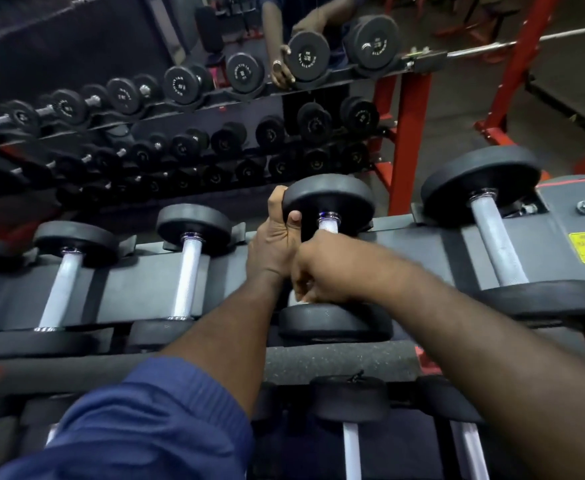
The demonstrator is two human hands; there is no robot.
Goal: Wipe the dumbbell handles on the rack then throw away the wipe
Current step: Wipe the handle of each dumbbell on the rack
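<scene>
Black dumbbells with silver knurled handles lie in a row on the top tier of a grey rack [422, 247]. My left hand [277, 237] grips the far head of the middle dumbbell [329, 199], thumb on its near face. Curled over that dumbbell's handle [328, 225], my right hand [322, 271] hides most of it. A small white bit of wipe [299, 299] shows under the right hand's fingers, just above the near head [332, 322].
More dumbbells lie left [190, 268] and right [495, 244] on the same tier, and others on the tier below [350, 441]. A mirror behind reflects the rack and my hands. A red frame [409, 133] and a barbell stand at the right.
</scene>
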